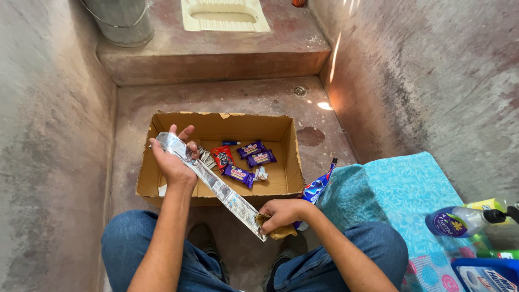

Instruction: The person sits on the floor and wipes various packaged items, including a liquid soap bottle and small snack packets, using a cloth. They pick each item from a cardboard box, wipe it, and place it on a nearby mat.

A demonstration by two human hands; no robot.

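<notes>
My left hand (174,157) grips the upper end of a long silvery strip of sachets (216,184), stretched diagonally over an open cardboard box (294,151). My right hand (281,213) pinches the strip's lower end, together with a small brown scrap (281,232) and a blue-and-red packet (318,186) that sticks up behind the fingers. Inside the box lie purple snack wrappers (254,154), a red-and-black wrapper (222,156), a blue tube (231,143) and a few small silver sachets (207,160).
I crouch on a concrete floor between rough walls. A raised step behind the box carries a squat toilet pan (224,15) and a metal bucket (121,21). A turquoise cloth (394,194) at the right holds a spray bottle (459,220) and other bottles. A floor drain (300,91) is nearby.
</notes>
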